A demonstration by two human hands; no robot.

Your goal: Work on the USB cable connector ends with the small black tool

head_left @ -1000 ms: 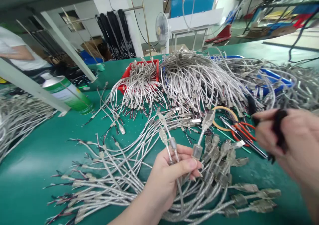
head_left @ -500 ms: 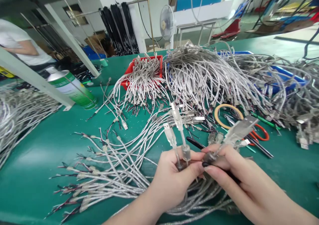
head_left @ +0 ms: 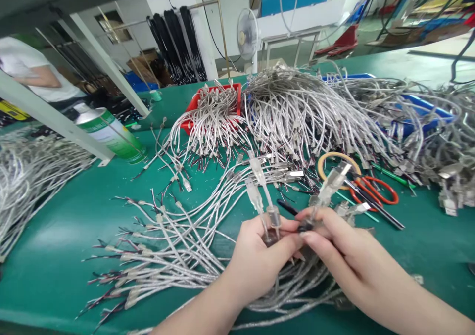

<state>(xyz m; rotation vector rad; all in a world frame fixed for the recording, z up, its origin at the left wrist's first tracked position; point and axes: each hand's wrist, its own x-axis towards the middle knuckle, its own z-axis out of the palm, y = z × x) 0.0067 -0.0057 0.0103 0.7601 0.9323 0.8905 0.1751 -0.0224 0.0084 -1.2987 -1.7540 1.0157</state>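
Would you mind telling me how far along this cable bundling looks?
Done: nothing finished shows. In hand: the left hand grips a few cables upright, while the right hand adds another cable. Left: a loose fan on the table and big heaps behind.

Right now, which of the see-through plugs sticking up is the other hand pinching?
The right hand pinches the plug that leans right, toward the red-handled scissors. The other two plugs stand close together in the left hand.
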